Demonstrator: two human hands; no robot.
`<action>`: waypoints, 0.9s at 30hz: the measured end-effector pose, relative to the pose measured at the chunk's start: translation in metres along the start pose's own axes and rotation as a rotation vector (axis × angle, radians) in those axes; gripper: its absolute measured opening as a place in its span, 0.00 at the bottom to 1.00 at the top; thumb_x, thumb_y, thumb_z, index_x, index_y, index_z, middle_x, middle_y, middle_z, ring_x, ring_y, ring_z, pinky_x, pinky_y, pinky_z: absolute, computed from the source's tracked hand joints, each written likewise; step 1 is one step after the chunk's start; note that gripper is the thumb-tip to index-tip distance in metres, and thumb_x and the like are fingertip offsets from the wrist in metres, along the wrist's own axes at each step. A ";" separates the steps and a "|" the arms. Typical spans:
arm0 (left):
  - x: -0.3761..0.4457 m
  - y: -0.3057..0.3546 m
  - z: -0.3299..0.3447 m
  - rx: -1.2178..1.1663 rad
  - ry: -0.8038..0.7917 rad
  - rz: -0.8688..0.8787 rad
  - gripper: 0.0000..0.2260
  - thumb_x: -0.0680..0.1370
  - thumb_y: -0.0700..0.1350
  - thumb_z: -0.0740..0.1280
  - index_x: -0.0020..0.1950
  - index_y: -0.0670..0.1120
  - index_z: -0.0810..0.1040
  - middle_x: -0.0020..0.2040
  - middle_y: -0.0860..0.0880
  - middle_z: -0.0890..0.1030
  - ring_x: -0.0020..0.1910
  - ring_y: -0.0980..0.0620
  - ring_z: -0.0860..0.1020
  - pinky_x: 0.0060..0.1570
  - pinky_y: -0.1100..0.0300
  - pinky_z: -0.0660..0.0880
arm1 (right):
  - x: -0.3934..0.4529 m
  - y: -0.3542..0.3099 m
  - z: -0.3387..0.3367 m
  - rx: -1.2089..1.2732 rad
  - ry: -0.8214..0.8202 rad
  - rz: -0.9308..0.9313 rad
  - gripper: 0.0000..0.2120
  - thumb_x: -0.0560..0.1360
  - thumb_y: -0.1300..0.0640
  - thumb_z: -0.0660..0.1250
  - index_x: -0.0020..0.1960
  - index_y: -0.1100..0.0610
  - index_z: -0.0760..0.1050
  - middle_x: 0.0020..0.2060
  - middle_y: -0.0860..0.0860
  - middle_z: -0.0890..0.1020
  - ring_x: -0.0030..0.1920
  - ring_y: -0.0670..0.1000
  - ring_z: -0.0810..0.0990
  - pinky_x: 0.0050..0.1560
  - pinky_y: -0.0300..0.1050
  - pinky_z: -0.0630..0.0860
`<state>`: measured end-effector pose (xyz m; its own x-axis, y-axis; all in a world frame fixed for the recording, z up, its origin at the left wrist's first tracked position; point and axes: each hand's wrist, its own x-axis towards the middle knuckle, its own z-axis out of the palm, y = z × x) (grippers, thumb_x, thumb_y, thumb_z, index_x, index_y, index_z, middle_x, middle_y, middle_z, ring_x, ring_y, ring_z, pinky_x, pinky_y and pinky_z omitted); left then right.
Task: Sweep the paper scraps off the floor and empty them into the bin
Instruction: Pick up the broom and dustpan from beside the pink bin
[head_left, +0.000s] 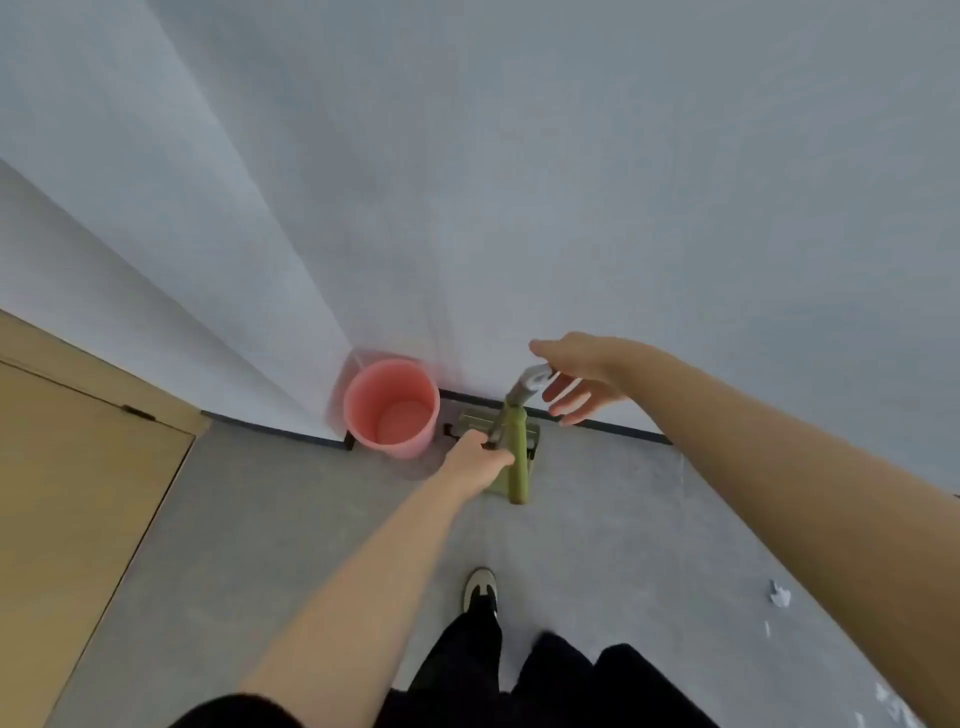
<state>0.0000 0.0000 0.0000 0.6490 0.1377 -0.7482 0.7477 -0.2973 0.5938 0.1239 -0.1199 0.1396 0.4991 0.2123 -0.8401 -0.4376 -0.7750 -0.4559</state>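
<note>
Standing by the wall's corner, a round pink bin (390, 408) flanks the green dustpan (515, 457) — left hand (480, 460) gripping its handle, right hand (574, 376) spread — crumpled white paper scraps (779, 594) litter the grey floor (260, 519).

I am looking down at a grey floor (270, 530) that is meeting a white wall (571, 182) along a dark skirting strip (623, 428). The wall is folding into a corner, and its left face (156, 249) is running back toward a light wooden door (67, 519) set in a wooden frame (98, 364). A small dark fitting (139, 413) is sitting on the door's upper edge. Near the bottom of my view, a leg in black trousers (462, 660) is stretching forward, ending in a pale shoe with a dark stripe (480, 590) that is resting flat on the floor.
</note>
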 end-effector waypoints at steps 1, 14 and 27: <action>0.011 -0.002 0.004 -0.021 0.008 -0.008 0.28 0.67 0.56 0.69 0.64 0.44 0.74 0.57 0.46 0.80 0.55 0.48 0.78 0.58 0.50 0.75 | 0.004 -0.004 -0.001 0.016 -0.024 0.034 0.19 0.82 0.47 0.57 0.62 0.62 0.69 0.53 0.61 0.79 0.52 0.61 0.82 0.53 0.59 0.80; 0.044 0.015 0.038 -0.349 0.043 -0.124 0.08 0.76 0.43 0.68 0.54 0.44 0.75 0.47 0.44 0.82 0.43 0.47 0.82 0.44 0.55 0.80 | 0.064 -0.031 0.001 -0.230 -0.246 0.273 0.14 0.78 0.59 0.61 0.61 0.64 0.72 0.52 0.63 0.79 0.39 0.56 0.81 0.45 0.50 0.82; 0.063 0.017 0.056 -0.469 -0.011 -0.188 0.13 0.71 0.46 0.68 0.52 0.42 0.80 0.26 0.46 0.72 0.23 0.50 0.70 0.34 0.56 0.70 | 0.095 -0.026 0.033 -0.483 -0.261 0.329 0.07 0.78 0.66 0.53 0.51 0.62 0.70 0.35 0.55 0.70 0.26 0.49 0.66 0.20 0.34 0.69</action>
<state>0.0454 -0.0490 -0.0536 0.4974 0.1379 -0.8565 0.8358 0.1884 0.5157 0.1585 -0.0595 0.0617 0.1706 0.0083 -0.9853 -0.1200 -0.9923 -0.0292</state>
